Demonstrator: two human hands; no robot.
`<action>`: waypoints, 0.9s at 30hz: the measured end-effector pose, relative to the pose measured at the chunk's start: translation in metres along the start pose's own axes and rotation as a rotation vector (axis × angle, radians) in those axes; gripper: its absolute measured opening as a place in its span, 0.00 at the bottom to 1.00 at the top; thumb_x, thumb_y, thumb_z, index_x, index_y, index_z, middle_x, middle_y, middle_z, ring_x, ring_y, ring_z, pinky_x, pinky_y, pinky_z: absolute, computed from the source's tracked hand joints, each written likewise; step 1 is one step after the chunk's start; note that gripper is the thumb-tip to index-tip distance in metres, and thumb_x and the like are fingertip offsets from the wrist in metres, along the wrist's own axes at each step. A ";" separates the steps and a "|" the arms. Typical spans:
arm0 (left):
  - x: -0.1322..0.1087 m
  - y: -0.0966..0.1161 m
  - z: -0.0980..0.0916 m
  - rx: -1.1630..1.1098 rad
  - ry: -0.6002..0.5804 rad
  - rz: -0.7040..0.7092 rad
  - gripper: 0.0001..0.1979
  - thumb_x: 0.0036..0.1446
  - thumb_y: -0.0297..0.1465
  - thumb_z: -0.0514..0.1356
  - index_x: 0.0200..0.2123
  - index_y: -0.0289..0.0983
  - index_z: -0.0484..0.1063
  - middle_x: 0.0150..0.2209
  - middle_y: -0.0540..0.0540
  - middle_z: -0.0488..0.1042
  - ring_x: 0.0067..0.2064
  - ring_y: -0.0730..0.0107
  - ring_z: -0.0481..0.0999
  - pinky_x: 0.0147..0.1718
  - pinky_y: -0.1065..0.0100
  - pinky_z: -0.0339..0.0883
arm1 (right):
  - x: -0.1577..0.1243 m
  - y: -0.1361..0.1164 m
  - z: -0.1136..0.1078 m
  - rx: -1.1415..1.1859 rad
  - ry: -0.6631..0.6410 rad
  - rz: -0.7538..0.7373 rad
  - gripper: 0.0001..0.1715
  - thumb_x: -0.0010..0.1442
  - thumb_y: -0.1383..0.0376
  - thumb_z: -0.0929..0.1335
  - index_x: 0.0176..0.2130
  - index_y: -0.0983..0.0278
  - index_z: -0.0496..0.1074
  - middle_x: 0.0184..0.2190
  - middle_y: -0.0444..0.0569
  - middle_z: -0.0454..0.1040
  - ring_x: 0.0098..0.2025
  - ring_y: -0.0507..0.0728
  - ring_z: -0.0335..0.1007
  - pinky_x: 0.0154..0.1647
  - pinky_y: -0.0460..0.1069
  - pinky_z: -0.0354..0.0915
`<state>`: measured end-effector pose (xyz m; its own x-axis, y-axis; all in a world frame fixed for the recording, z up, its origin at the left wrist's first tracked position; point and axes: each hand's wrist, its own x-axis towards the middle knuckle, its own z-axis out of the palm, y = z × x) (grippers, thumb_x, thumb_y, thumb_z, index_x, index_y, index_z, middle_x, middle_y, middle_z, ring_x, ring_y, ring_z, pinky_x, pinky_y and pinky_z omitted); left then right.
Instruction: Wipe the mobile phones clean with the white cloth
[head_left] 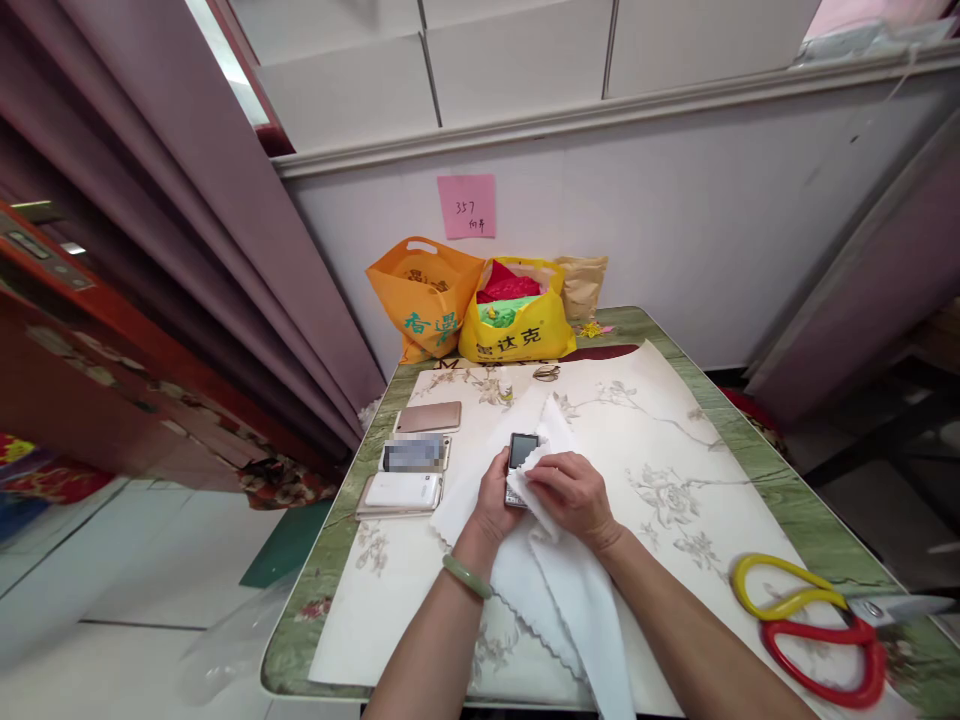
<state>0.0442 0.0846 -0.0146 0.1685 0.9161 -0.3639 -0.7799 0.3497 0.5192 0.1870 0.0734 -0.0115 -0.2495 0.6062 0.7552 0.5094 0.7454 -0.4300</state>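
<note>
In my left hand [495,498] is a small mobile phone [523,452] with a dark screen and a keypad below it, held upright over the table. My right hand [576,492] pinches a fold of a white cloth [551,580] against the phone's lower right side. The cloth has a zigzag edge, spreads under both hands and hangs over the table's near edge. Part of the keypad is hidden by cloth and fingers. To the left lie a rose-gold phone [429,416], a phone with a blurred-out screen [414,453] and a white phone [403,489] on top of another.
Large scissors [821,620] with yellow and red handles lie at the right front. An orange bag [424,300], a stuffed yellow bag [517,340] and a brown paper pouch [582,288] stand along the back. A small bottle [506,388] and glasses [547,373] sit before them.
</note>
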 end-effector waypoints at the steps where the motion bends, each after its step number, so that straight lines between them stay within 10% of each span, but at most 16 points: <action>1: 0.000 0.000 0.000 -0.004 -0.002 -0.003 0.14 0.55 0.38 0.61 0.38 0.33 0.76 0.35 0.44 0.79 0.37 0.65 0.77 0.45 0.65 0.68 | 0.000 0.000 0.001 -0.020 -0.002 -0.025 0.08 0.61 0.66 0.68 0.41 0.57 0.75 0.37 0.47 0.76 0.39 0.55 0.71 0.42 0.51 0.66; 17: -0.004 -0.002 0.013 0.057 0.004 0.098 0.11 0.54 0.36 0.62 0.36 0.35 0.75 0.35 0.47 0.78 0.37 0.68 0.76 0.45 0.67 0.67 | 0.002 -0.002 -0.001 -0.241 -0.083 0.073 0.10 0.65 0.62 0.65 0.34 0.60 0.74 0.29 0.48 0.73 0.35 0.56 0.66 0.39 0.52 0.57; 27: -0.005 -0.007 0.004 0.163 -0.076 0.178 0.12 0.56 0.38 0.61 0.40 0.36 0.75 0.39 0.47 0.78 0.41 0.68 0.76 0.46 0.68 0.67 | 0.000 -0.010 0.005 -0.036 0.086 0.163 0.09 0.66 0.65 0.62 0.36 0.60 0.71 0.32 0.49 0.75 0.35 0.56 0.69 0.38 0.51 0.64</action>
<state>0.0512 0.0786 -0.0135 0.0867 0.9762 -0.1990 -0.6947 0.2024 0.6902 0.1776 0.0672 -0.0095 -0.0906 0.6913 0.7168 0.5668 0.6276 -0.5337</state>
